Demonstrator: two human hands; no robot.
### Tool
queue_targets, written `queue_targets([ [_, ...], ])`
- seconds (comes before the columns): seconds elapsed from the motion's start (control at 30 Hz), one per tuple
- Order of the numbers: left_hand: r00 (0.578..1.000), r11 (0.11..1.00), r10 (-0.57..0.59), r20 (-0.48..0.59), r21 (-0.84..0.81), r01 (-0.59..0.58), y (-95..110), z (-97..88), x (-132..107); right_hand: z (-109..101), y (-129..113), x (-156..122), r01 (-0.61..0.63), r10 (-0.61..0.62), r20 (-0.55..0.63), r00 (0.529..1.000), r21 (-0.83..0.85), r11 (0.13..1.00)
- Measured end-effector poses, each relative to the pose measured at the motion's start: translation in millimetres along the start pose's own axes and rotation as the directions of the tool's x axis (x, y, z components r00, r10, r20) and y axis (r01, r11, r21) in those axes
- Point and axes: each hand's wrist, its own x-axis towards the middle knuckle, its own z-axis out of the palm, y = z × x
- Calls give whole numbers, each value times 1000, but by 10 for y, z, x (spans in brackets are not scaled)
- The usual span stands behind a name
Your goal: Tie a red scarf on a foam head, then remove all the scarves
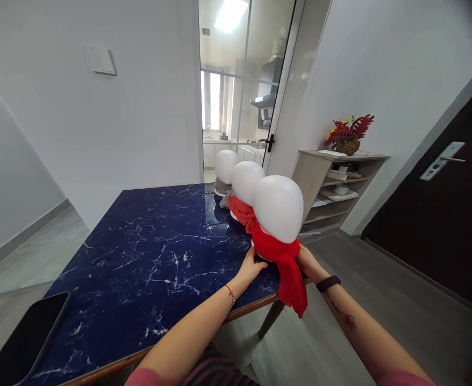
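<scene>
Three smooth white mannequin heads stand in a row along the right edge of the blue marbled table [151,230]. The nearest mannequin head [279,206] wears a red scarf [292,281] round its neck, one end dangling past the table edge. My left hand [251,268] grips the left side of its base, thumb forward. On the other side, my right hand [309,261] holds it by the scarf-covered base, its fingertips hidden. The middle mannequin head [247,182] has a paler red scarf [242,210], the far mannequin head [226,166] a grey scarf [222,186].
A black phone [27,340] lies at the table's near left corner. Beyond the table stand a glass door [223,96] and a shelf unit [312,182] with a flower basket [347,146] on top. A dark door [433,214] is at the right.
</scene>
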Motion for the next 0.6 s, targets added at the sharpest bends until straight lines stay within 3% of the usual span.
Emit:
queue_targets([
  [0.1, 999, 999, 15, -42, 41, -14, -4, 11, 82, -19, 11, 101, 64, -75, -33, 997, -255, 965],
  [0.2, 997, 997, 20, -69, 74, -14, -22, 30, 128, -79, 35, 184, 54, -115, -112, 987, -443, 895],
  [0.6, 997, 987, 63, -33, 149, -58, -123, 12, 16, -219, 189, 66, 76, -163, -86, 983, -618, 782],
])
